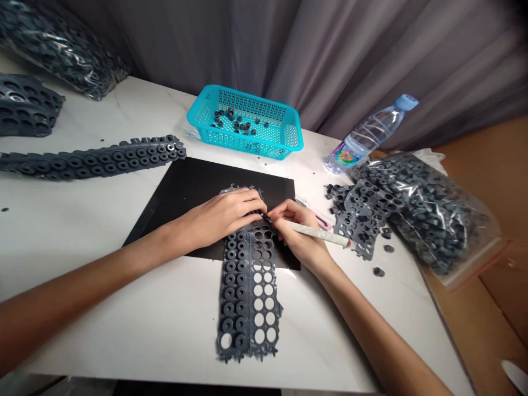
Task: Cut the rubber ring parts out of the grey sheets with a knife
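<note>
A dark grey moulded rubber sheet (pixel 249 286) lies lengthwise in front of me, its far part on a black mat (pixel 206 181). Its left rows hold round rubber rings, while the right rows are mostly open holes. My left hand (pixel 225 217) rests over the far part of the sheet, its fingers bent and gripping near the right edge. Pinched in my right hand (pixel 299 234) is a slim pen-like tool with a white wrapped handle (pixel 319 233) and a red end. Its tip meets the sheet by my left fingertips; the exact contact is hidden.
A blue basket (pixel 247 144) with small rubber pieces stands behind the mat. To the right are a water bottle (pixel 367 135), a pink-handled tool (pixel 323 221), a punched sheet (pixel 363 212) and a filled bag (pixel 441 214). Leftward lie a rubber strip (pixel 91 159) and another bag (pixel 61 49).
</note>
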### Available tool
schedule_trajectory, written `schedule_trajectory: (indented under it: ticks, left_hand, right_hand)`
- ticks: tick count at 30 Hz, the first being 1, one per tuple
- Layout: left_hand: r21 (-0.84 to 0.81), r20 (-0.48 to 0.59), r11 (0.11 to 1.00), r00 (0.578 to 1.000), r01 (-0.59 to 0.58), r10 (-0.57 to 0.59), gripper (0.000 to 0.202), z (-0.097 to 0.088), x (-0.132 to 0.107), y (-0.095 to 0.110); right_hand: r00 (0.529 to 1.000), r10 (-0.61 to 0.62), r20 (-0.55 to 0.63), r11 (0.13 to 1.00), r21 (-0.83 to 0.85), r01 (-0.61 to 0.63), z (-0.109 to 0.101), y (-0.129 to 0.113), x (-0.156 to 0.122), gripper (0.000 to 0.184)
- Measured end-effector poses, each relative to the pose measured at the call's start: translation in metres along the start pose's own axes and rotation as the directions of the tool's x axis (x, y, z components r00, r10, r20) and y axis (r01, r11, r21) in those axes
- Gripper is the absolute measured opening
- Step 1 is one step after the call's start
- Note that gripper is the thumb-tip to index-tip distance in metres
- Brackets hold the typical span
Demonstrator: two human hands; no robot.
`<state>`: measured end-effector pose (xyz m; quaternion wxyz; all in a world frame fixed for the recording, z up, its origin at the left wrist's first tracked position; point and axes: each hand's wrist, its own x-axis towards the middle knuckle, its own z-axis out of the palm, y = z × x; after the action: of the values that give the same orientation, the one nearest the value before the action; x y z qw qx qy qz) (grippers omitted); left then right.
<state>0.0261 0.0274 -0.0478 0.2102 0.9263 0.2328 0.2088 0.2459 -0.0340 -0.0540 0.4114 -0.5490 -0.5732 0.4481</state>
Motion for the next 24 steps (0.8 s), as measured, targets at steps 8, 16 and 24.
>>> schedule_trajectory:
  ticks: [8, 16, 24]
  left_hand:
    - [-0.039, -0.01, 0.999, 1.0, 0.005, -0.006, 0.018, 0.001, 0.001, -0.001]
    - [0.069, -0.019, 0.998, 1.0, -0.006, 0.007, 0.018, 0.002, 0.002, 0.002]
    - [0.011, -0.307, 0.995, 0.947, 0.099, -0.091, 0.018, 0.015, 0.003, 0.015]
  right_hand:
    - [1.0, -0.008, 0.004, 1.0, -0.011, 0.008, 0.0, 0.004, -0.001, 0.006]
    - [0.999, -0.034, 0.027, 0.999, -0.036, 0.035, 0.0, 0.002, -0.002, 0.006]
    - [0.996, -0.084, 0.012, 0.984, -0.157, 0.085, 0.004, 0.002, -0.009, 0.008]
